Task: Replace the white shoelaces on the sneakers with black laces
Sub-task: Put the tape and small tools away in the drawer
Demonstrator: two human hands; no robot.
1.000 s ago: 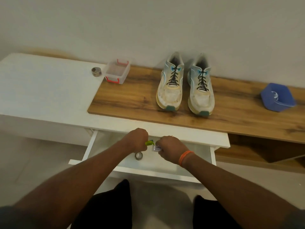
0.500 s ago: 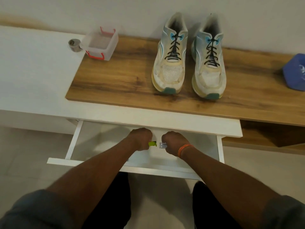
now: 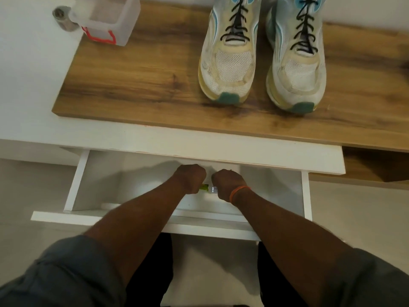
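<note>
The two worn white mesh sneakers, the left-hand one (image 3: pixel 228 63) and the right-hand one (image 3: pixel 297 65), stand side by side, toes toward the person, on the wood-grain board (image 3: pixel 132 80) atop the white cabinet (image 3: pixel 33 85). Both already carry black laces (image 3: pixel 236 25) threaded through their eyelets, and no white lace shows anywhere, so the swap itself looks finished. What remains appears to be tidying away.

Both hands reach into the open white drawer (image 3: pixel 272 189) below the board. The left hand (image 3: pixel 191 177) is curled around a small yellow-green item (image 3: pixel 204 187); the right hand (image 3: pixel 225 183), with an orange band (image 3: pixel 238 192) at the wrist, is curled around a small clear, silvery piece (image 3: pixel 213 189). What either item is cannot be told.

A clear plastic box with red clips (image 3: pixel 108 21) and a grey metallic roll (image 3: pixel 63 17) sit near the board's far left corner.
</note>
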